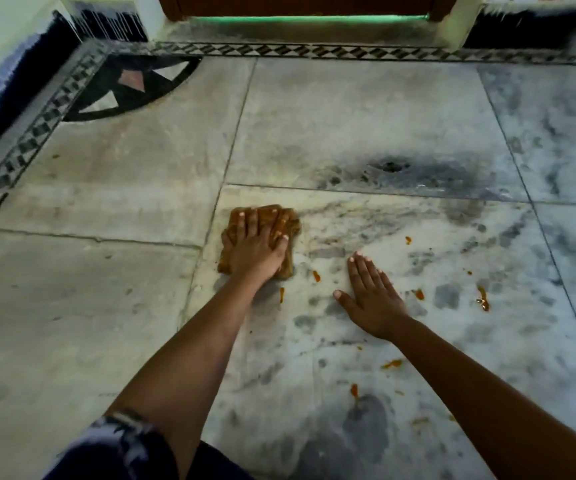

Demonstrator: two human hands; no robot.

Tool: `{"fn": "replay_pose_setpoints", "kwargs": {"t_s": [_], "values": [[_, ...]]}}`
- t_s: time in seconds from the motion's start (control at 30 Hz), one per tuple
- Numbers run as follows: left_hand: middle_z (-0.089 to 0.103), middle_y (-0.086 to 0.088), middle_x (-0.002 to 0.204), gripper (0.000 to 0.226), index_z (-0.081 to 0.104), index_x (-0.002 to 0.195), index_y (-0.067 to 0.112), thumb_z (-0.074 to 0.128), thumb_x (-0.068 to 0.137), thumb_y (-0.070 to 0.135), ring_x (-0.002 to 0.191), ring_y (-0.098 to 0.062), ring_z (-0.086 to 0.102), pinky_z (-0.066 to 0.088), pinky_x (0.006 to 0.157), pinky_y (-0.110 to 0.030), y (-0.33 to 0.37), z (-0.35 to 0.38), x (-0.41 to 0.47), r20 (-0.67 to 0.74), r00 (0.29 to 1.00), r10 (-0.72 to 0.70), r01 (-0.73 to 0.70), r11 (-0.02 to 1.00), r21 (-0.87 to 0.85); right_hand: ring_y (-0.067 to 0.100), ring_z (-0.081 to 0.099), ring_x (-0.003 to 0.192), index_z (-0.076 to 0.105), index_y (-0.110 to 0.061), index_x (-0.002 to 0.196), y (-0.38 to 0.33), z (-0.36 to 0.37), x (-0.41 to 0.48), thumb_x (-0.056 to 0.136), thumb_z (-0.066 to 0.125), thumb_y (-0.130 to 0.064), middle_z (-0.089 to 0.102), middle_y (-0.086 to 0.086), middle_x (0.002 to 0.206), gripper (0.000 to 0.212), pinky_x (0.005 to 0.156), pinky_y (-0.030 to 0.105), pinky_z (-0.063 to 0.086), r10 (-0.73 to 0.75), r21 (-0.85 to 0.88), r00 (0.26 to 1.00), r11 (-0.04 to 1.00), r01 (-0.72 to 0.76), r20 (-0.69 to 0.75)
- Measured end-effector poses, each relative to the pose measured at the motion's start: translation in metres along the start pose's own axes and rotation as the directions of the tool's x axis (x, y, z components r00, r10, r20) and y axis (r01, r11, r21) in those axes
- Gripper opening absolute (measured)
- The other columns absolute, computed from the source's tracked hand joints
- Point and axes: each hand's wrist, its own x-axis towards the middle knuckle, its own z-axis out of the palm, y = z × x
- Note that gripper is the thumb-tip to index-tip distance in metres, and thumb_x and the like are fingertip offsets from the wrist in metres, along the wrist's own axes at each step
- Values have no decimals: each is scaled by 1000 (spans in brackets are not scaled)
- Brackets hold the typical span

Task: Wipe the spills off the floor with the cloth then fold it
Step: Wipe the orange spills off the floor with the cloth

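Note:
A bunched brown cloth (288, 221) lies on the marble floor (348, 116) near the middle of the view. My left hand (257, 245) presses flat on top of it with fingers spread. My right hand (371, 299) rests palm down on the bare floor to the right of the cloth, fingers straight, holding nothing. Orange spills dot the floor: one streak (316, 276) between my hands, a blob (482, 298) at the right, and more (392, 364) nearer to me.
A dark stain (393, 166) marks the tile beyond the cloth. A black-and-white patterned border (279, 50) runs along the far edge and the left side. A wooden door (300, 5) stands behind a step at the top. My knee (120, 448) is at the bottom left.

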Motion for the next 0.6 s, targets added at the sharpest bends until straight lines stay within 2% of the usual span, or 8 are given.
{"fn": "replay_pose_setpoints", "kwargs": {"t_s": [0.1,0.13,0.2,0.27,0.33,0.43,0.5,0.6], "values": [[-14,1,159,63,0,149,37,19,94,60,146,-24,-12,-7,115,-54,37,12,-11,47,983,176,-178,982,64,12,-20,142,-12,-15,148,1,-2,0,98,16,-49,-22,1,156,67,111,27,-15,-7,59,1000,998,6,21],[-13,0,159,64,1,149,37,19,93,62,146,-23,-10,-8,115,-53,40,20,-28,25,970,242,-243,966,83,10,-20,142,-11,-16,148,1,-3,0,99,16,-48,-21,0,156,65,110,25,-16,-10,98,999,995,7,31],[3,-2,160,65,11,149,37,18,90,63,147,-25,3,-4,114,-51,26,35,-69,-68,928,367,-359,928,98,5,-21,139,-10,-18,149,3,-5,-2,100,15,-45,-21,-2,156,61,108,23,-17,-20,171,999,985,15,33],[17,-3,158,64,18,148,37,13,90,64,145,-27,13,-1,115,-50,-9,43,-99,-93,898,431,-419,900,121,1,-22,136,-11,-19,148,5,-5,-3,100,14,-44,-22,-3,155,60,107,22,-18,-39,202,999,979,33,29],[16,-2,157,69,19,148,35,6,89,67,145,-28,12,-4,115,-49,-43,38,-97,-82,916,392,-379,915,137,3,-22,137,-11,-18,148,5,-2,-2,100,14,-45,-22,-3,155,61,108,23,-18,-44,197,999,980,38,24],[-4,3,159,68,4,149,37,13,89,67,147,-23,-4,-5,115,-51,-50,19,-50,-69,986,154,-143,979,142,9,-22,141,-13,-17,147,4,1,-1,99,13,-47,-23,-1,155,62,108,24,-18,-34,152,999,988,33,5],[-11,1,159,64,-4,148,38,20,93,61,146,-25,-10,-4,115,-55,-30,9,-15,-34,999,39,-36,995,88,11,-22,141,-13,-17,147,3,3,0,98,12,-48,-23,0,155,64,109,25,-18,-27,118,1000,993,29,-11],[-15,-2,159,64,-5,149,35,20,95,57,145,-27,-13,-8,113,-57,2,9,-5,-5,997,76,-75,993,94,11,-21,141,-14,-16,147,2,4,-1,98,12,-48,-23,2,155,64,110,27,-17,-25,97,1000,995,26,-18]]}}
